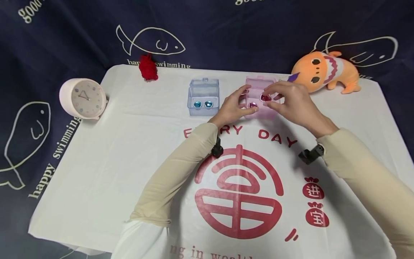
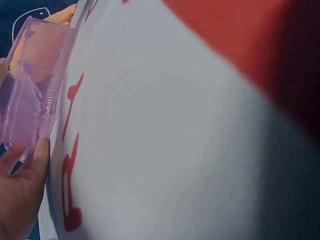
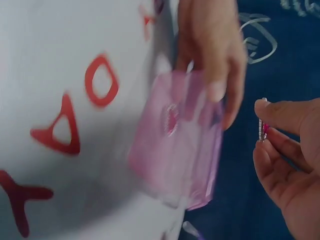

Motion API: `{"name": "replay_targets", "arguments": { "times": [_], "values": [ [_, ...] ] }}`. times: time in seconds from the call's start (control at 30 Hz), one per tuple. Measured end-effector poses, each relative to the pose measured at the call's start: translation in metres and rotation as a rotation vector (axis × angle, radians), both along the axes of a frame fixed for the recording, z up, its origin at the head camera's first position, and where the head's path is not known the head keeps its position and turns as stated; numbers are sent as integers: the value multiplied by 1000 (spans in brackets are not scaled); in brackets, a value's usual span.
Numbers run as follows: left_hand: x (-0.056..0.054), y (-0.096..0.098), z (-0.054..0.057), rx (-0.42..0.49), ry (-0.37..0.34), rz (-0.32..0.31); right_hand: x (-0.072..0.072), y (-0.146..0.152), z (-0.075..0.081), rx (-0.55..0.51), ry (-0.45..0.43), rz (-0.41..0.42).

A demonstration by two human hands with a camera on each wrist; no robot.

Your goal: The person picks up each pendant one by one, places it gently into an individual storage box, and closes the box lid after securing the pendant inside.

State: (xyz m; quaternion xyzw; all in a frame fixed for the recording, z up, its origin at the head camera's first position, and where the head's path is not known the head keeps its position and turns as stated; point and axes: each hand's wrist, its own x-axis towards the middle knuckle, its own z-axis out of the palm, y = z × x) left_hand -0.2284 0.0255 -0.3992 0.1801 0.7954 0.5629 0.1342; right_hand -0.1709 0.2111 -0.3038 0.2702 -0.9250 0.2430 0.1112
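An open pink see-through box (image 1: 266, 114) stands at the back of the table, its lid raised. My left hand (image 1: 231, 108) grips it by the left side, thumb at the front and fingers behind. One pink gem (image 1: 252, 104) with a sparkling rim lies inside, near the left thumb. Above the box's right half, my right hand (image 1: 295, 100) pinches a red-pink gem (image 1: 266, 97) between thumb and fingers. The right wrist view shows that pinched gem (image 3: 262, 125) edge-on, apart from the pink box (image 3: 150, 135).
Left of the pink box stands an open blue box (image 1: 203, 111) with two blue gems (image 1: 208, 104). An orange plush toy (image 1: 312, 70) lies close behind my right hand. Farther left are a red yarn bundle (image 1: 148, 68) and a round clock (image 1: 87, 99).
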Motion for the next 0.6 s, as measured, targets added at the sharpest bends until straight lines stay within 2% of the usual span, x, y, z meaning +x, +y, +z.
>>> {"name": "replay_targets", "arguments": {
  "times": [0.23, 0.43, 0.6],
  "values": [
    [0, 0, 1, -24, 16, 3, -30, 10, -24, 59, -82, 29],
    [1, 1, 2, -11, 1, 4, -44, 20, -38, 142, -71, 86],
    [2, 2, 2, -34, -1, 10, -50, 25, -44, 204, -96, 118]
  ]
}}
